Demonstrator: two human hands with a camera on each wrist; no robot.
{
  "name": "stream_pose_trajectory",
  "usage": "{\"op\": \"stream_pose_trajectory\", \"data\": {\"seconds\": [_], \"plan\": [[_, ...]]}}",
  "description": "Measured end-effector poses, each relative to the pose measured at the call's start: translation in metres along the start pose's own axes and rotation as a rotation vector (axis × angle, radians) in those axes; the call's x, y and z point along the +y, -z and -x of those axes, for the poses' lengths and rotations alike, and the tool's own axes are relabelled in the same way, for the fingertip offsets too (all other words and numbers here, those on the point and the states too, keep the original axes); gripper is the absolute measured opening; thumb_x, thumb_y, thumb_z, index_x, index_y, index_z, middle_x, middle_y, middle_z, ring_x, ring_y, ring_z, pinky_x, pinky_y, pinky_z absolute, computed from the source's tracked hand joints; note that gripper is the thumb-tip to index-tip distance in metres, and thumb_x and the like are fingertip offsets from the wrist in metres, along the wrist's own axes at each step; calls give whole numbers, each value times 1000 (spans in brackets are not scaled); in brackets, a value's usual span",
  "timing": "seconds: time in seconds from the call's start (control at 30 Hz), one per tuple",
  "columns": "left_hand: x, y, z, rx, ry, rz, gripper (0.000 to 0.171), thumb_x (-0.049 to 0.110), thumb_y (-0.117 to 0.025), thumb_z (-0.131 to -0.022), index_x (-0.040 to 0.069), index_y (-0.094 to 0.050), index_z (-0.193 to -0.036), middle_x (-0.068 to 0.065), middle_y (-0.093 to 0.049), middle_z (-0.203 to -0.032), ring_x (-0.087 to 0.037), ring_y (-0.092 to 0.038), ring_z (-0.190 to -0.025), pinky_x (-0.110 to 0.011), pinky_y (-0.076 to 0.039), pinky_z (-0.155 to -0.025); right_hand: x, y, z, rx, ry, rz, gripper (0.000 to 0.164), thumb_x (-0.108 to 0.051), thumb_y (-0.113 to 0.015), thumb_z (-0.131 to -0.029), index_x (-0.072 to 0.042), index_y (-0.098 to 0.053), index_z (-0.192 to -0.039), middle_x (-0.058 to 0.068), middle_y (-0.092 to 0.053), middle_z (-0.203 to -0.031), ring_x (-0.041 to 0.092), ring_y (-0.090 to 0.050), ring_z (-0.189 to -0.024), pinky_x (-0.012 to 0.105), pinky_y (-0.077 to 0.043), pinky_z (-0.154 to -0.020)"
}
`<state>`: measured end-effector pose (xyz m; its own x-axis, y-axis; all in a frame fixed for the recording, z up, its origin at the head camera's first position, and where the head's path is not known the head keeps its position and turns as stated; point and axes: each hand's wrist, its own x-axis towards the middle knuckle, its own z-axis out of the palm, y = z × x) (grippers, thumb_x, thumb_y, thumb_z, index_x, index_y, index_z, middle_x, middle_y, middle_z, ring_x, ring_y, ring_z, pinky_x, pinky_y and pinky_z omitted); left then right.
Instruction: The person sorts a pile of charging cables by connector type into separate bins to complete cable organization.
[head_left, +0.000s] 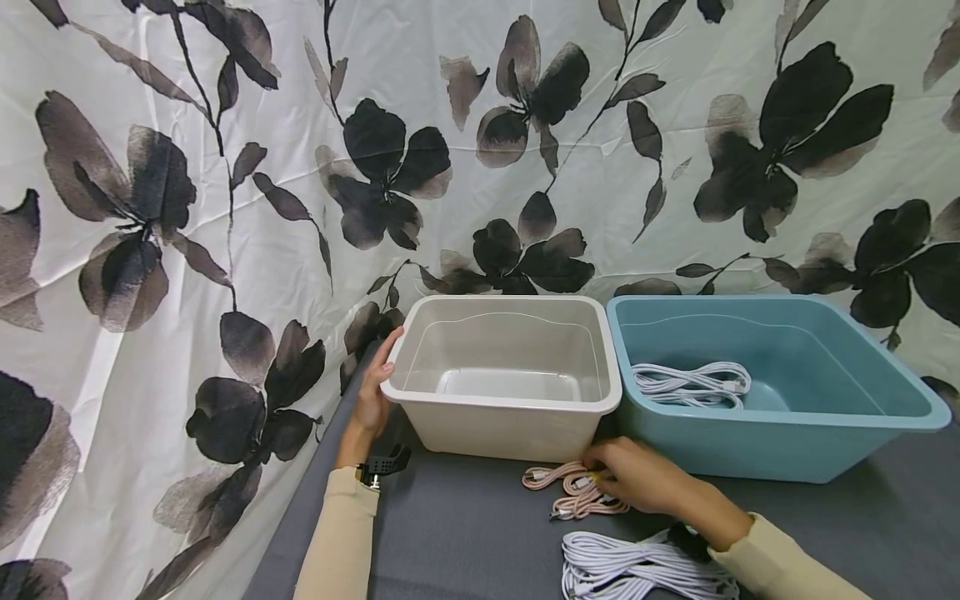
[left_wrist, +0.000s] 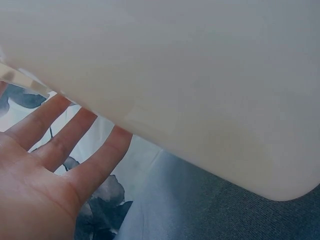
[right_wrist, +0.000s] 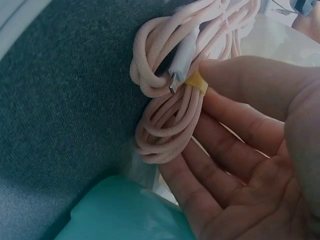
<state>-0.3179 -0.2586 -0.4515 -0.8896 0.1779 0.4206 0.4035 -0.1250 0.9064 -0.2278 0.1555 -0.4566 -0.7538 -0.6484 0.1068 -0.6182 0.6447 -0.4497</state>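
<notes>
In the head view my left hand [head_left: 371,400] rests against the left side of a beige plastic bin [head_left: 495,429], at its rim. The left wrist view shows its fingers [left_wrist: 100,160] nearly straight, the tips hidden by the bin wall. My right hand [head_left: 633,475] pinches a coiled pink cable [right_wrist: 167,122] at its yellow tie [right_wrist: 197,82] between thumb and fingers. A white-housed metal plug [right_wrist: 183,57] shows beside the tie. More pink loops [head_left: 543,477] lie on the grey surface in front of the beige bin.
A blue bin [head_left: 780,446] stands right of the beige one, with a bundle of white cables [head_left: 690,383] inside. Another white cable bundle [head_left: 630,567] lies nearest me on the grey surface [head_left: 465,525]. A floral cloth [head_left: 465,200] hangs behind and at left.
</notes>
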Motion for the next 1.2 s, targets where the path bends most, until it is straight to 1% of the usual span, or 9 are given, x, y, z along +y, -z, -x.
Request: {"op": "stream_pose_trajectory", "data": {"seconds": [0.23,0.3,0.5,0.63,0.73,0.9,1.03,1.2], "plan": [[-1,-1,-1,0,-3,4,70,26,-34,-93,16,-28,-162,-10,-26,-167,-25,-36,-140,-42,-36,-111,2,0,0,-1,-7,21,17,-2,-76,-77,-16,-66,-79,-15,-51,-69,0,-42,-61,23,-35,-55],[-2,0,-1,-1,-5,4,70,26,-34,-93,16,-28,-162,-9,-26,-167,-24,-35,-140,-42,-36,-112,2,0,0,-7,-9,17,18,-2,-76,-77,-16,-65,-78,-15,-51,-69,0,-42,-61,22,-35,-55],[-2,0,-1,-2,-2,9,70,25,-34,-93,15,-27,-163,-10,-27,-167,-25,-37,-139,-40,-39,-109,1,0,0,-15,-20,0,16,-4,-77,-76,-17,-68,-78,-13,-56,-69,-1,-44,-60,22,-38,-54],[-2,0,0,-5,1,4,71,25,-33,-93,15,-26,-163,-9,-27,-167,-25,-36,-140,-41,-39,-110,0,1,1,-4,-13,-14,18,-6,-78,-76,-18,-66,-76,-11,-54,-67,-2,-41,-60,21,-36,-54],[-2,0,0,-2,-4,-3,70,25,-33,-93,15,-27,-163,-8,-27,-167,-25,-36,-141,-41,-37,-110,-1,4,1,12,2,-42,20,-6,-80,-77,-19,-65,-77,-11,-53,-67,-3,-41,-61,20,-36,-54],[-2,0,1,2,-12,-6,70,24,-32,-93,16,-28,-162,-10,-27,-167,-26,-36,-140,-38,-38,-109,-3,9,1,19,22,-118,14,-9,-80,-80,-18,-71,-85,-13,-62,-77,-2,-51,-69,21,-45,-62],[-3,0,1,-1,-13,-1,70,24,-32,-93,16,-28,-162,-10,-28,-166,-26,-37,-139,-35,-39,-107,-5,12,2,19,46,-168,14,-8,-79,-82,-17,-73,-91,-9,-69,-84,0,-59,-77,25,-52,-69],[-3,-1,0,-4,-10,-3,69,24,-33,-94,17,-28,-162,-9,-28,-166,-26,-37,-139,-35,-40,-107,-9,16,3,29,94,-226,15,-9,-79,-85,-19,-73,-94,-6,-72,-88,3,-61,-80,27,-55,-71]]}}
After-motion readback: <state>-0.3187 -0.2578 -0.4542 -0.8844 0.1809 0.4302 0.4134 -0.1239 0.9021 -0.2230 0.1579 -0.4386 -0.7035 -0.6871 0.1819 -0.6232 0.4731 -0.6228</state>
